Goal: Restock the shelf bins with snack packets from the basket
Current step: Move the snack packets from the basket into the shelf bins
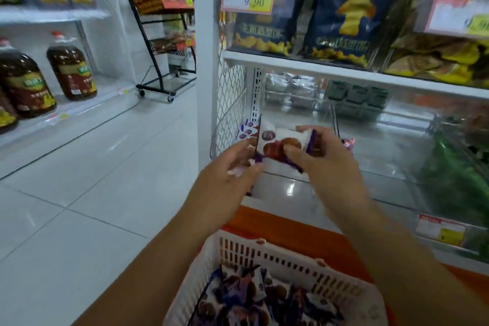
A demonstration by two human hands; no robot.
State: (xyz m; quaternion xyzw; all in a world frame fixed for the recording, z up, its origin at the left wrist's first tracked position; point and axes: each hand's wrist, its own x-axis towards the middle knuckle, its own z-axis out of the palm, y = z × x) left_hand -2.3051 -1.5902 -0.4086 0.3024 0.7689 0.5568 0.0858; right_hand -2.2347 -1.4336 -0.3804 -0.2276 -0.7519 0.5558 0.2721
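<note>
A white and purple snack packet hangs over the clear shelf bin, pinched by my right hand with thumb on its front. My left hand touches the packet's lower left corner with bent fingers; whether it grips another packet I cannot tell. A few matching packets stand at the bin's left end against the mesh side. Below, a white slatted basket holds several more of the same packets.
An upper shelf with dark blue chip bags overhangs the bin. Green packets fill the bin to the right. An orange base runs under the shelf. Oil bottles line the far left shelf across a tiled aisle.
</note>
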